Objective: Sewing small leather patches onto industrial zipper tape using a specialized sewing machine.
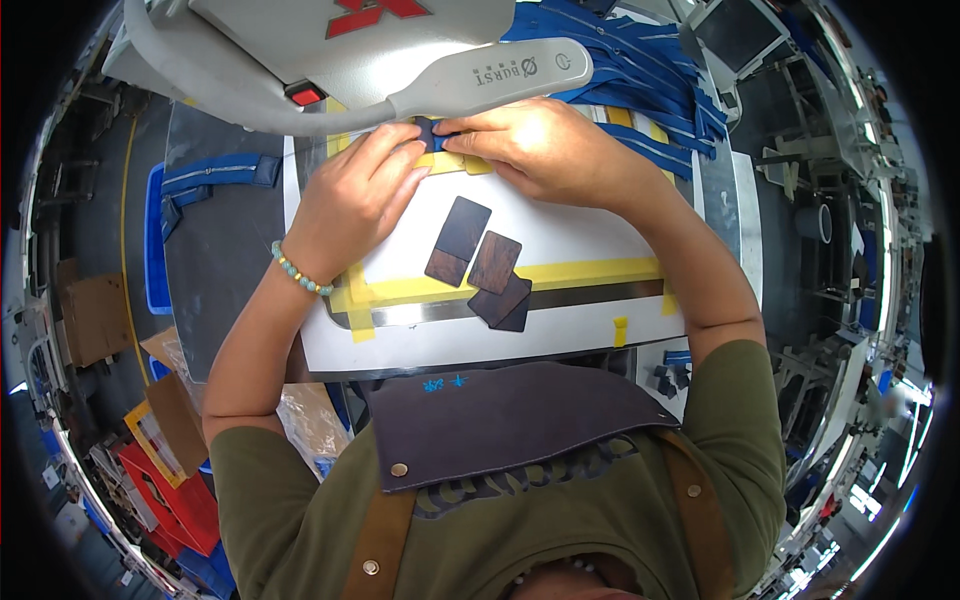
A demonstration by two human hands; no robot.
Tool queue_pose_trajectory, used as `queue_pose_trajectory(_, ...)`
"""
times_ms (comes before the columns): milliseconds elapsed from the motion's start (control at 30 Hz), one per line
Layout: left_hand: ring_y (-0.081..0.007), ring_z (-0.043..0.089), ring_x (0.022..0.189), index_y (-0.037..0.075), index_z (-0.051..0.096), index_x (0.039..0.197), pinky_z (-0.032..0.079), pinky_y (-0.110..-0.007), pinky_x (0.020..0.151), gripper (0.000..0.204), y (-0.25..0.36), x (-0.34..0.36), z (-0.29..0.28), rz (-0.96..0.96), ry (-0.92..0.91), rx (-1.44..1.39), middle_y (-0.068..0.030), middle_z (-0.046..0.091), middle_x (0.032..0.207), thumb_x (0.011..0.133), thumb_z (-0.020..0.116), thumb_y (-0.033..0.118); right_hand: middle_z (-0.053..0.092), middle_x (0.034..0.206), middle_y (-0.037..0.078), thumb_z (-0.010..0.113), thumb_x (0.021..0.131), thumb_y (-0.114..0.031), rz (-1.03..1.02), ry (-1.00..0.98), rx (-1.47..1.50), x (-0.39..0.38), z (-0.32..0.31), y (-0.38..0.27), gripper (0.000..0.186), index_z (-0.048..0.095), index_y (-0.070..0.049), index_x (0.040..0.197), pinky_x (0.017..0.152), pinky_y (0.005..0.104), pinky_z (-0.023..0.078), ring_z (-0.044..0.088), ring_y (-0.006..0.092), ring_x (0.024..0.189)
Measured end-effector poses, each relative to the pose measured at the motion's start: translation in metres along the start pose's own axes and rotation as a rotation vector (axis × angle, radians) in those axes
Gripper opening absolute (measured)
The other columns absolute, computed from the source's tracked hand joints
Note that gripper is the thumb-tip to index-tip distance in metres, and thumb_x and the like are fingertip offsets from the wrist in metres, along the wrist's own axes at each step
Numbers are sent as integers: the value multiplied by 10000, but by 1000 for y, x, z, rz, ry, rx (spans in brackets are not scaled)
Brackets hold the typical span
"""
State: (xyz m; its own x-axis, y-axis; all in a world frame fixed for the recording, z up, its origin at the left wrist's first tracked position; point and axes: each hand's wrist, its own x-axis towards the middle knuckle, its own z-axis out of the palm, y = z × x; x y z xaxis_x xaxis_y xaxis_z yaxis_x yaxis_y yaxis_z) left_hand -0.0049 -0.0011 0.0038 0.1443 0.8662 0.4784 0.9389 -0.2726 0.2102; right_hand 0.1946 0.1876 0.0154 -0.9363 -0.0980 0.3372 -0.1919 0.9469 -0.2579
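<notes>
One left hand (372, 185), one right hand (550, 150), fingers pinching blue piece (437, 143), dark cards (495, 262) nearby

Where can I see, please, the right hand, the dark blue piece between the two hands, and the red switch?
Right hand (545, 142), head view: on its back.
Dark blue piece (427, 133), head view: on its small visible part.
Red switch (305, 95), head view: on its red face.

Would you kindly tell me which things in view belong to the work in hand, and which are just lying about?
Likely part of the work:
- small dark blue piece at the fingers of the left hand and right hand
- blue zipper strips
- dark rectangular patches

Apparently just lying about:
- cardboard box
- clear plastic bag
- red container
</notes>
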Motion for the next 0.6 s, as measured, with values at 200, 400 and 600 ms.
queue_pose_trajectory(200, -314, 707, 1135, -23, 733, 1241, 571, -408, 985, 339, 2, -6, 0, -41, 37, -2, -149, 751, 1248, 918, 771, 73, 748, 1283, 90, 688, 935, -106, -27, 2, -17, -3, 3, 5, 259, 777, -52, 1172, 1039, 422, 563, 669, 276, 1246)
queue_pose_trajectory(400, -349, 661, 1221, -2, 730, 1315, 504, -437, 1066, 392, -3, -15, 5, -132, 21, -125, -155, 737, 1334, 926, 747, 37, 755, 1203, 97, 697, 920, -100, -50, 42, -23, -1, 4, 2, 237, 770, -43, 1139, 1015, 415, 564, 668, 274, 1214)
queue_pose_trajectory(600, -342, 643, 1173, 5, 702, 1385, 490, -425, 1061, 431, 0, -9, 5, -110, -79, -201, -145, 723, 1381, 960, 724, 69, 742, 1083, 90, 708, 860, -54, -33, 39, -37, -1, 6, -3, 255, 758, -23, 1108, 956, 407, 575, 678, 268, 1126)
